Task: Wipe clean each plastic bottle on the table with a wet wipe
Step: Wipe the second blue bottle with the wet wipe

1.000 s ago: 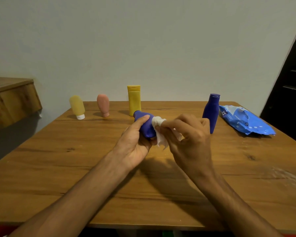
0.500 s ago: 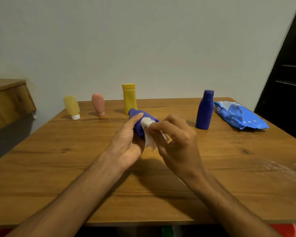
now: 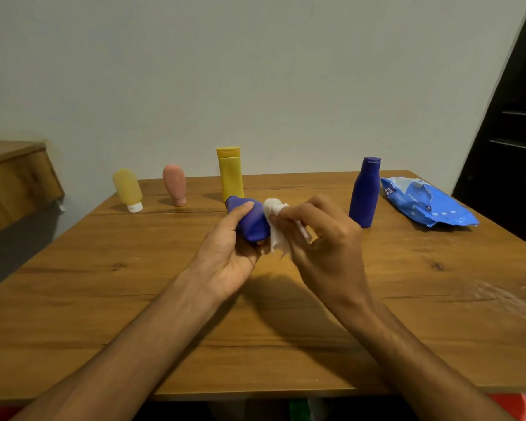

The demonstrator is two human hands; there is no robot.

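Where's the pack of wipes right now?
In the head view, the pack of wipes lies at the far right corner of the table, just right of the standing blue bottle and apart from it.

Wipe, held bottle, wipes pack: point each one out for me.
wipe (image 3: 277,241), head view, on the loose white sheet.
held bottle (image 3: 254,223), head view, on its blue body.
wipes pack (image 3: 422,203), head view, on its blue top face.

Soft, even light. Faint shadows lie on the tabletop (image 3: 407,299) beneath the arms. The edges bow slightly; focus is sharp.
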